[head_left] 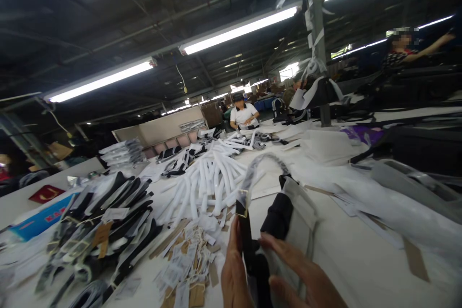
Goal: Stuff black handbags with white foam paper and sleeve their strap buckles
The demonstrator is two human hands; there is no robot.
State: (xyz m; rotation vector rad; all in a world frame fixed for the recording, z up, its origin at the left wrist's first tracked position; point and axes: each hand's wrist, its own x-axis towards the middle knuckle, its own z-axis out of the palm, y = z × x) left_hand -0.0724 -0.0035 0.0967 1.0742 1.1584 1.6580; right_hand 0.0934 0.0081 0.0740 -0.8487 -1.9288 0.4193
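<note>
Here my left hand (233, 274) is wrapped loosely around the black strap (247, 240), thumb side up, fingers curled behind it where I can't see them, so I hold it more than I clamp it. My right hand (303, 274) lies mostly open, fingers spread flat against the grey dust bag (301, 216), pressing the cloth rather than gripping it. The strap rises from between my hands to its gold buckle (242, 198), and a wrapped handle (262, 166) arcs from there over to the bag's top. All of it sits low and centre, just above the white table (361, 245).

To do this well, I think I should keep the strap taut and upright with the left so the buckle doesn't twist, and let the right palm steady the cloth without creasing it. The loose tags (187, 269) lie just beside my left wrist, and the pile of black straps (108, 226) farther left, so I keep my elbows in.
</note>
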